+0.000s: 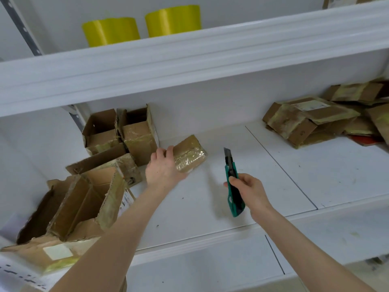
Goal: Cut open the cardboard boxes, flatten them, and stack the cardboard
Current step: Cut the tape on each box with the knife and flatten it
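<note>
A small taped cardboard box [190, 153] lies on the white shelf [210, 197] near its middle. My left hand [163, 167] grips the box's near left end, fingers curled over its top edge. To the right, my right hand [249, 191] holds a green utility knife [233, 184] with its blade out and pointing away, above the shelf and apart from the box. Several opened boxes [117, 135] stand and lie at the left. A pile of flattened cardboard [320, 121] lies at the far right.
A torn open box [80, 203] and a flat labelled piece [42, 251] lie at the near left edge. An upper shelf [189, 60] overhangs, carrying two yellow rolls [141, 26]. A lower shelf [210, 266] shows beneath.
</note>
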`<state>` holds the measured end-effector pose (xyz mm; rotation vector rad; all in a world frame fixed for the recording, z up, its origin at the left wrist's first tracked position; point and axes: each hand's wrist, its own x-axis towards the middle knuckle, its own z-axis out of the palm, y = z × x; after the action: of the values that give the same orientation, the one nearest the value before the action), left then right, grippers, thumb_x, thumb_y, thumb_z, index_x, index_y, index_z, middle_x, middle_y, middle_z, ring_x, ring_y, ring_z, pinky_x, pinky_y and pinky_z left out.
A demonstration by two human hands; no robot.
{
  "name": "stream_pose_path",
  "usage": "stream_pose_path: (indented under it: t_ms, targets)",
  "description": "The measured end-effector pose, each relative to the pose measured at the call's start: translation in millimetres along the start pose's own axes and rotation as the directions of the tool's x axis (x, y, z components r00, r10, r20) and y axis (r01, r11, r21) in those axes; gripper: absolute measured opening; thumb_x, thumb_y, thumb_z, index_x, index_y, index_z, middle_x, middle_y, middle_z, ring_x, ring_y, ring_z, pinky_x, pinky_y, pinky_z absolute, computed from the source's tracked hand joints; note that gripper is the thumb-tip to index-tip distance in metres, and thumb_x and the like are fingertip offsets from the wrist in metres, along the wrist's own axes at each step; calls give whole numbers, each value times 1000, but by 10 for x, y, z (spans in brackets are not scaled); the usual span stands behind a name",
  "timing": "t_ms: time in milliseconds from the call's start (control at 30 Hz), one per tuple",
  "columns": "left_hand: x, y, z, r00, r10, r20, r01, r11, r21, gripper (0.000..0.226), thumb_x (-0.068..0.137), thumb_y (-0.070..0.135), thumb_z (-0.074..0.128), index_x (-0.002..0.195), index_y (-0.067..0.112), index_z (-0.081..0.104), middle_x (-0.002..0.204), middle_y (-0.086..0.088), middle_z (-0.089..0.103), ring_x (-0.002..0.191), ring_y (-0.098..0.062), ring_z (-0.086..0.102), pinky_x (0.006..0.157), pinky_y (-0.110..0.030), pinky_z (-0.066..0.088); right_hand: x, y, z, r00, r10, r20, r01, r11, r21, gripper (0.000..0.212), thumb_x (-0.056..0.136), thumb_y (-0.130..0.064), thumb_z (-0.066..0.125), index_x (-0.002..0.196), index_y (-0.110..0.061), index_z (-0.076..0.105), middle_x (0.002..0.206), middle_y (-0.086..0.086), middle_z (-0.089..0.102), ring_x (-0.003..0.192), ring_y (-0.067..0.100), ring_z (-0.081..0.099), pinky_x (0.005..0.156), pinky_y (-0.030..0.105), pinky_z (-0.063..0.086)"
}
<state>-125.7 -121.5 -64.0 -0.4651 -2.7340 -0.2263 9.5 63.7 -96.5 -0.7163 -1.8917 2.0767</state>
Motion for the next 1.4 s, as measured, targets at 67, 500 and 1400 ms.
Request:
stream_pose_path:
  t_ms: [67,500,1400]
  targets:
    - [-62,181,-12,999,-50,-4,50,998,-38,98,61,66,75,137,18,36,126,-7,44,113,-26,47,78,-38,49,47,-88,149,995,69,70,-80,982,174,9,93,-20,61,98,-13,64,93,6,72,67,15,66,67,29,53]
    - [143,161,-258,1000,1,23,6,953,-302,57,96,46,47,148,31,28,136,-5,48,104,-32,62,72,-35,48,404,-501,671,991,-118,69,118,993,2,20,96,-19,57,115,-13,58,94,-2,65,81,14,62,68,24,48]
    - [210,260,-145,995,-76,61,93,931,-354,42,95,34,52,134,20,49,134,-1,45,105,-30,60,73,-36,45,-97,-484,345,797,-543,267,410,160,-898,34,93,-31,49,126,-37,51,94,-2,64,84,27,62,59,28,34]
